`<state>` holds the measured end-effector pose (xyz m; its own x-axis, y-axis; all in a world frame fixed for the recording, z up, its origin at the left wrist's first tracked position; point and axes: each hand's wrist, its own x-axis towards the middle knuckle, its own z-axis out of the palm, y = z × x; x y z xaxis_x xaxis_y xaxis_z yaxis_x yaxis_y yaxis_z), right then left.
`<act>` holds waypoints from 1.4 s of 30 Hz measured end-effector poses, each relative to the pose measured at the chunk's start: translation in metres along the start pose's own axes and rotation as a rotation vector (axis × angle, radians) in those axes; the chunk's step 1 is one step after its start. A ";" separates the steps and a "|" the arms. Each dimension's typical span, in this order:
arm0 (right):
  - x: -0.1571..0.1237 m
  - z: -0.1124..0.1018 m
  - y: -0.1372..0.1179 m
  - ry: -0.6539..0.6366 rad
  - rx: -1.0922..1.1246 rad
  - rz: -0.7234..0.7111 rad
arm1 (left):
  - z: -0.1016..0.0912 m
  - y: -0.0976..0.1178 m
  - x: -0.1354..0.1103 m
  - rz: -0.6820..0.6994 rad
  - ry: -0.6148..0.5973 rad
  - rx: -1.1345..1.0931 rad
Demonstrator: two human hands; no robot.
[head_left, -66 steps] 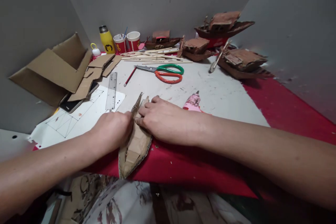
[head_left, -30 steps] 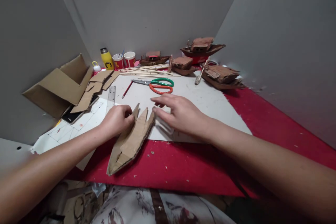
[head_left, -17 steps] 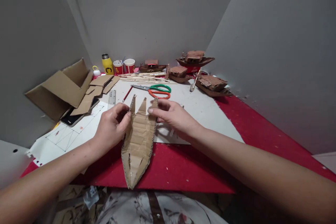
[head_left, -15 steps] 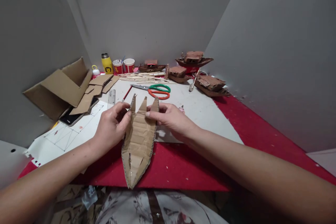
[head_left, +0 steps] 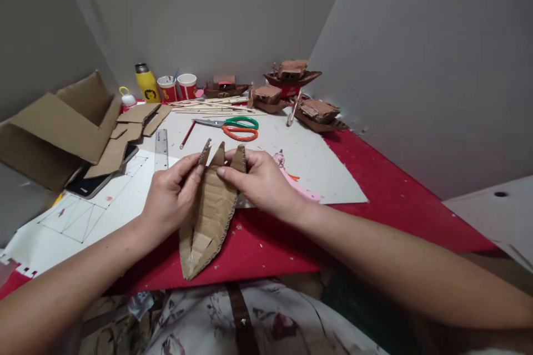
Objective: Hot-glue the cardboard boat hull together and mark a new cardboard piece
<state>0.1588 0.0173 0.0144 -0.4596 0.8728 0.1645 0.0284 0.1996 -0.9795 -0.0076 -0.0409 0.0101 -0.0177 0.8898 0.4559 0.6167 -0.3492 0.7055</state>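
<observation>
A cardboard boat hull (head_left: 213,199), pointed at the near end and split into three prongs at the far end, is held over the table's front edge. My left hand (head_left: 172,186) pinches its left side near the prongs. On the other side, my right hand (head_left: 254,177) grips the right wall, thumb inside on the cardboard and fingers behind. Partly hidden behind my right wrist lies a pink glue gun (head_left: 306,191). Beyond the hull are scissors (head_left: 233,126) with green and orange handles and a red pencil (head_left: 187,135).
Finished model boats (head_left: 318,113) and wooden sticks (head_left: 212,105) lie at the back, near paper cups (head_left: 187,87) and a yellow bottle (head_left: 146,84). At left are a cardboard box (head_left: 58,127), cardboard pieces (head_left: 110,158), a phone (head_left: 89,180), a ruler (head_left: 161,150) and a drawing (head_left: 100,205).
The view has turned a little to the right, so the table's things appear farther left. Both hands still hold the hull, now tilted slightly; more of the glue gun shows.
</observation>
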 end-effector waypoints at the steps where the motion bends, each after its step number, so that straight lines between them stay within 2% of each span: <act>1: 0.000 -0.001 0.000 -0.003 -0.012 -0.010 | 0.001 -0.001 0.000 0.001 -0.003 0.005; 5: 0.000 -0.003 -0.004 -0.020 -0.042 -0.032 | 0.004 0.002 0.001 -0.021 0.002 -0.029; 10: 0.001 -0.003 -0.007 0.001 -0.085 -0.080 | 0.006 0.011 0.004 -0.138 0.018 -0.156; 16: 0.000 -0.001 -0.003 -0.010 -0.132 -0.030 | 0.013 0.010 0.000 -0.205 0.046 -0.247; 24: 0.002 -0.003 -0.006 -0.027 -0.187 -0.049 | 0.012 0.009 0.002 -0.366 -0.010 -0.465; 30: 0.003 -0.004 -0.005 0.005 -0.220 -0.104 | 0.012 0.007 0.003 -0.420 0.022 -0.492; 36: 0.004 -0.004 -0.003 -0.001 -0.231 -0.144 | 0.013 0.002 0.005 -0.469 -0.028 -0.564; 42: 0.005 -0.004 -0.001 -0.017 -0.237 -0.095 | 0.016 -0.002 0.002 -0.488 -0.046 -0.556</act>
<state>0.1595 0.0235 0.0163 -0.4850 0.8378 0.2508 0.1903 0.3810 -0.9048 0.0037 -0.0340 0.0009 -0.1474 0.9891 0.0061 0.0578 0.0025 0.9983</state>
